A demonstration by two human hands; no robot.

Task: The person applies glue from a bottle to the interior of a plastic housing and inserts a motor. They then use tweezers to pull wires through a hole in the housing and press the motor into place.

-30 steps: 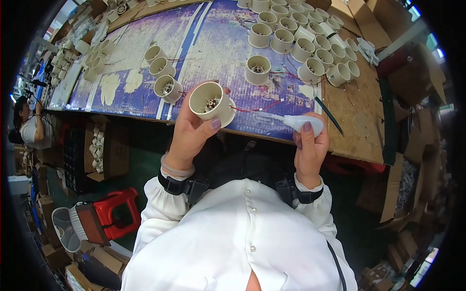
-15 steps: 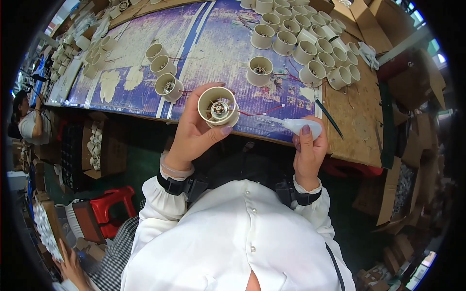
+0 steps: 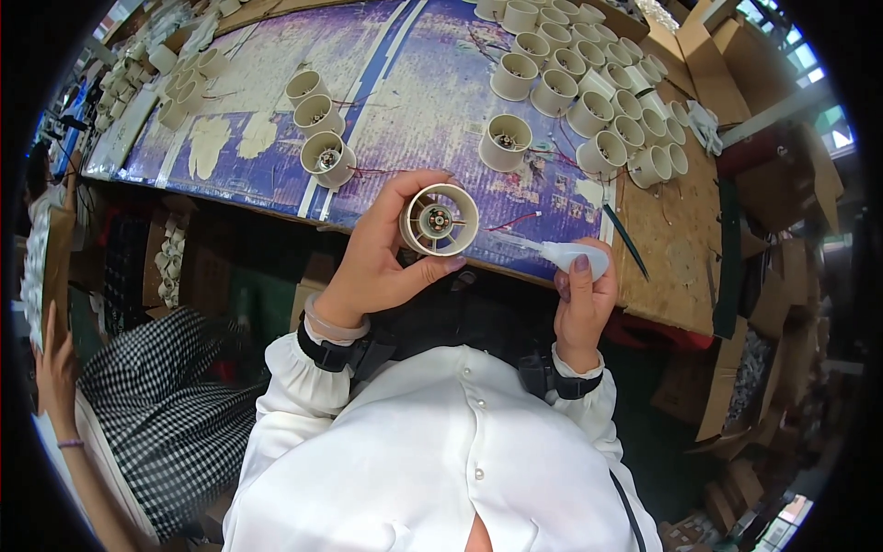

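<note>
My left hand (image 3: 368, 267) is closed around a cream plastic cylinder (image 3: 440, 221) at the table's front edge. The cylinder's open end faces up, and a small motor on thin spokes shows in its middle. From its right side runs a thin red wire (image 3: 515, 222) with a small white connector. My right hand (image 3: 585, 299) grips a translucent squeeze bottle (image 3: 578, 258) between thumb and fingers. The bottle lies nearly level, its thin nozzle pointing left toward the cylinder but apart from it. Whether any liquid leaves the nozzle is too small to tell.
Three similar cylinders (image 3: 327, 159) stand beyond my left hand, and a single cylinder (image 3: 505, 143) is farther right. Several more crowd the far right, wires trailing. A dark pen-like tool (image 3: 625, 241) lies right of the bottle. At left, a person in checked cloth (image 3: 170, 405) carries a tray.
The cylinder has shifted slightly right and turned, so its opening faces me more squarely. My right hand keeps the bottle nearly in place. The person at left has come closer with the tray.
</note>
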